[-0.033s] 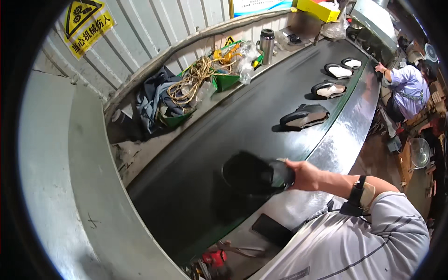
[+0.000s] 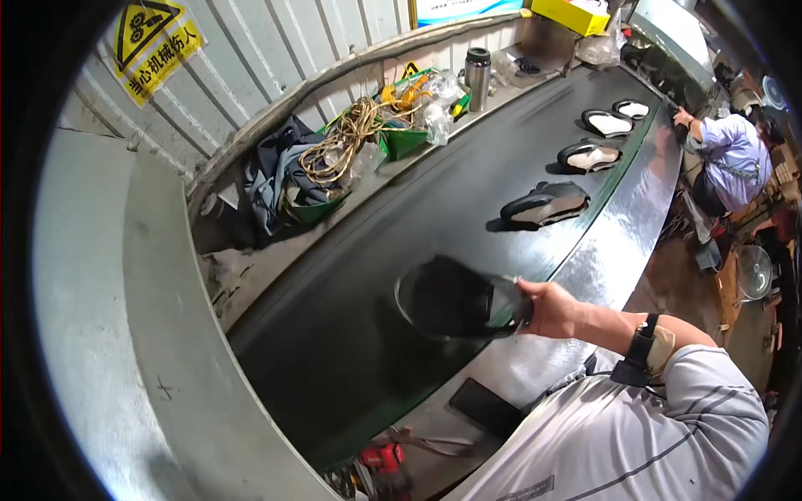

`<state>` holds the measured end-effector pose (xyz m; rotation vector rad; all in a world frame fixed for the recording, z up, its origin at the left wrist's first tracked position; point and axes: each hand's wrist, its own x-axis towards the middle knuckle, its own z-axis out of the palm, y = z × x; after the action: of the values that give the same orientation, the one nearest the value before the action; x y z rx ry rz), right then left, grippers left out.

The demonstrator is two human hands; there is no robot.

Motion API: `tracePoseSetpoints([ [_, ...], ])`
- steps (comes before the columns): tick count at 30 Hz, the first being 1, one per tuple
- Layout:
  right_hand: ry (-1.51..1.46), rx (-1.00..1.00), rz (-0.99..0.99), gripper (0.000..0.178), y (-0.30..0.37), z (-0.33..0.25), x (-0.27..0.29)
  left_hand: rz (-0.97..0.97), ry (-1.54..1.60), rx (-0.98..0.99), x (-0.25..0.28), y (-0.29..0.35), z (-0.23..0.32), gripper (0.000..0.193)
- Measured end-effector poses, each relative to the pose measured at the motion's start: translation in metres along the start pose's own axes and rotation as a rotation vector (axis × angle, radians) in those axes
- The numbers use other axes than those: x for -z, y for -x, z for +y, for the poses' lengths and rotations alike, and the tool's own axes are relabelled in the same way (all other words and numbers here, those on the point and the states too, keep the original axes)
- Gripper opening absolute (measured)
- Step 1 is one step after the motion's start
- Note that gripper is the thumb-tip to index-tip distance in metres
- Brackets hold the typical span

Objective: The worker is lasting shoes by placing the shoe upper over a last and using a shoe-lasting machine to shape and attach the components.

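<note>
My right hand (image 2: 553,309) grips one end of a black shoe (image 2: 447,299) over the near part of a black conveyor belt (image 2: 368,376). Motion blurs the shoe's outline, so its finer shape is hard to make out, and I cannot tell whether it touches the belt. Farther along the belt, near its right edge, several shoes stand in a row: the closest shoe (image 2: 547,204) is dark with a grey side, and beyond it a black-and-beige shoe (image 2: 589,156) and smaller-looking black-and-white shoes (image 2: 607,123) follow. My left hand is out of view.
A shiny metal ledge (image 2: 622,242) borders the belt's right side. Along the left lie rope (image 2: 355,138), dark cloth (image 2: 288,171) and a steel bottle (image 2: 478,79). A dark flat slab (image 2: 486,407) and a red tool (image 2: 383,457) lie nearest me. Another person (image 2: 735,159) works far right.
The black shoe in my right hand has shifted very slightly, the hand moving a little to the right. The row of shoes has hardly moved.
</note>
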<state>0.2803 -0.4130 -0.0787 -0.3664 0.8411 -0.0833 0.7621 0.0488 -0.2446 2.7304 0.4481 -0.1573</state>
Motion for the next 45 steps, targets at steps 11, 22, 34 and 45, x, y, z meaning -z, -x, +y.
tracePoseSetpoints([
  [11,-0.318,0.112,-0.374,0.023,0.084,-0.014,0.059,0.335,-0.012,-0.845,0.049,0.27,0.05,0.061],
  [22,-0.045,0.405,-0.683,0.029,0.121,-0.06,0.145,-0.096,0.188,-1.571,0.004,0.594,0.145,0.048],
  [34,1.393,0.817,-0.278,0.045,0.179,-0.038,0.19,-1.465,1.48,0.329,0.0,0.597,0.205,0.065],
  [45,1.703,1.325,-0.277,0.057,0.106,0.05,0.214,-0.461,0.522,-0.317,-0.088,0.513,0.192,0.034],
])
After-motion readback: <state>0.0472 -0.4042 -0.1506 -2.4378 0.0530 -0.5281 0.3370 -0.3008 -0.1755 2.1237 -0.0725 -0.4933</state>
